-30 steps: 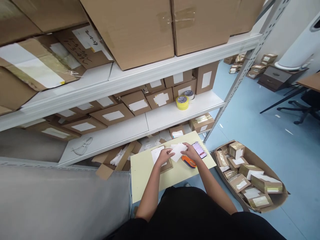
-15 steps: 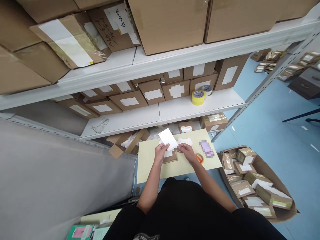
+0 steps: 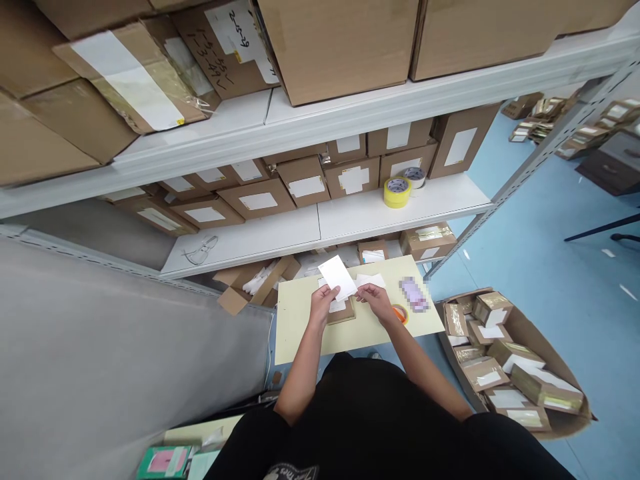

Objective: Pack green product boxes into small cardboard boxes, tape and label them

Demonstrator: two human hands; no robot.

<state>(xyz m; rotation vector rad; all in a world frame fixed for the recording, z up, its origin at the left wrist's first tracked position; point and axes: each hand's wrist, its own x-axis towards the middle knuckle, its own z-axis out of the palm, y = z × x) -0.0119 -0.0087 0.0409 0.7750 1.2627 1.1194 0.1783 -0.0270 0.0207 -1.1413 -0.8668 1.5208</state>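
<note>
A white paper label point(image 3: 337, 274) is held up above the small table point(image 3: 300, 337). My left hand point(image 3: 323, 305) grips its lower left edge, thumb on top. At the label's lower right corner, the fingers of my right hand point(image 3: 374, 300) pinch its edge. Under the label lies a small flat cardboard box point(image 3: 342, 315) with white paper on its top, partly hidden by the label and my left hand. More white paper point(image 3: 371, 280) rests behind my right hand. An orange tape roll point(image 3: 400, 314) lies beside my right wrist, and a blurred-out purple item point(image 3: 414, 294) is farther right.
A shelf point(image 3: 370, 215) spans the front, carrying labelled boxes, a yellow tape roll point(image 3: 397, 193) and glasses point(image 3: 201, 251). An open carton point(image 3: 260, 283) with white contents stands left of the table. A large carton point(image 3: 560, 353) full of taped boxes sits on the floor at right.
Both hands keep their hold on the white label, which has barely moved. The whole view has shifted very slightly.
</note>
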